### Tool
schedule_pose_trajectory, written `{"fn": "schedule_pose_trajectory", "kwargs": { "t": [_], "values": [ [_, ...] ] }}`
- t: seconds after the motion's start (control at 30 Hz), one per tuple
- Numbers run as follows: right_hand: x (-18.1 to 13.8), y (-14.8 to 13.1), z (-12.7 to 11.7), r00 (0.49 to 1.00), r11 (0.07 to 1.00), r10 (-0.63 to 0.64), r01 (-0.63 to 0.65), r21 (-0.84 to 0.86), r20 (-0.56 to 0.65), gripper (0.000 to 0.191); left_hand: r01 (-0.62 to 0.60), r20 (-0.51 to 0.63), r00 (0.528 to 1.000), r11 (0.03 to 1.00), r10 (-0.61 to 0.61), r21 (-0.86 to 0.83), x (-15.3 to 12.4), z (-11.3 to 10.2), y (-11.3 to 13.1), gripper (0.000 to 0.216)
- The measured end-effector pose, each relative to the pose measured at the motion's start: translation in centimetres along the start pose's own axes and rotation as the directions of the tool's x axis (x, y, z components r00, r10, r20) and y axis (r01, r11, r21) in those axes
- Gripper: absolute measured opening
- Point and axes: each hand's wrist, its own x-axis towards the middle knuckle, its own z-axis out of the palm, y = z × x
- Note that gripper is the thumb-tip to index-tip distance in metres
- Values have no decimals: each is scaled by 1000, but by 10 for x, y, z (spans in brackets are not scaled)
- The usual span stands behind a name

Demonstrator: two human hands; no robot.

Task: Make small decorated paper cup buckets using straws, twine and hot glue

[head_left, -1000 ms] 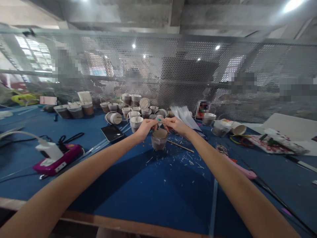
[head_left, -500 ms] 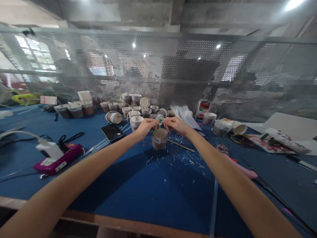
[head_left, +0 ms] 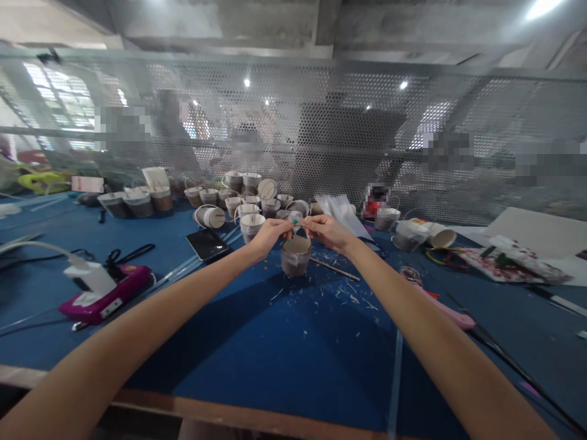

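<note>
A small brown paper cup point(head_left: 296, 258) stands on the blue table point(head_left: 284, 360), far out in front of me. Both my arms reach to it. My left hand point(head_left: 270, 234) and my right hand point(head_left: 326, 231) meet just above the cup's rim, fingers pinched together on a thin strip or stick that I cannot make out clearly. A thin wooden stick point(head_left: 334, 269) lies on the table right of the cup, among pale shavings point(head_left: 348, 296).
A heap of similar small cups point(head_left: 250, 201) stands behind, below a perforated metal screen point(head_left: 321, 134). A dark phone point(head_left: 207, 244) lies left of the cup, a pink glue gun with a white plug point(head_left: 98, 290) farther left. Pink tool point(head_left: 440, 305), cables and printed paper point(head_left: 509, 260) lie right.
The hands stay pinched above the cup, almost still; the view has shifted very slightly. People behind the screen have moved.
</note>
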Motion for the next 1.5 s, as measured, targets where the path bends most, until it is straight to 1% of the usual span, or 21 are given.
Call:
{"fn": "schedule_pose_trajectory", "kwargs": {
  "t": [0.23, 0.4, 0.5, 0.6, 0.73, 0.87, 0.97, 1.07, 1.13, 1.17, 1.23, 1.3, 1.33, 1.37, 1.43, 1.5],
  "values": [
    [0, -3, 0, 999, 994, -38, 34, -103, -35, 41, 25, 0, 1000, 998, -25, 57, -2, -2, 2, 40],
    [2, -1, -1, 998, 987, 7, -16, -162, -57, 44, 34, -14, 999, 999, -34, 37, -2, -2, 0, 39],
    [2, 0, -4, 999, 985, 31, -35, -169, -27, 46, 25, -56, 998, 1000, -25, -8, -1, -1, -1, 38],
    [0, -3, -7, 999, 985, 47, -44, -166, 9, 50, 40, -85, 995, 999, -43, -36, -1, 0, -1, 38],
    [-5, -10, -12, 996, 972, 63, -47, -230, 61, 47, 41, -95, 994, 998, -46, -54, -2, 0, 1, 37],
    [-6, -10, -15, 995, 968, 48, -26, -250, 83, 46, 37, -87, 995, 999, -40, -34, -2, 1, -1, 37],
    [-5, -9, -16, 995, 963, 51, -27, -268, 83, 46, -13, -63, 998, 1000, 11, -23, -2, 1, -5, 37],
    [-6, -12, -15, 994, 967, 63, -39, -252, 88, 46, -139, -34, 990, 990, 138, -27, -4, -2, -10, 36],
    [-7, -13, -15, 993, 972, 71, -49, -231, 89, 45, -203, -18, 979, 978, 203, -43, -5, -5, -15, 45],
    [-7, -14, -15, 993, 974, 72, -50, -222, 90, 44, -208, 6, 978, 977, 209, -52, -5, -6, -18, 52],
    [-7, -13, -17, 993, 975, 72, -50, -216, 92, 44, -171, 113, 978, 984, 176, -48, -5, -10, -24, 64],
    [-7, -12, -20, 993, 975, 68, -46, -216, 95, 44, -141, 257, 957, 990, 135, 4, -6, -13, -29, 79],
    [-6, -11, -21, 994, 975, 68, -47, -216, 91, 45, -142, 310, 943, 989, 124, 35, -7, -13, -31, 88],
    [-5, -11, -22, 994, 975, 74, -55, -216, 77, 47, -148, 337, 934, 987, 120, 60, -9, -13, -33, 95],
    [-4, -13, -24, 995, 969, 101, -93, -229, 23, 49, -142, 314, 943, 987, 110, 80, -14, -10, -36, 101],
    [-4, -18, -26, 988, 951, 150, -156, -268, -42, 51, -93, 259, 964, 991, 66, 94, -20, -6, -37, 94]
  ]
}}
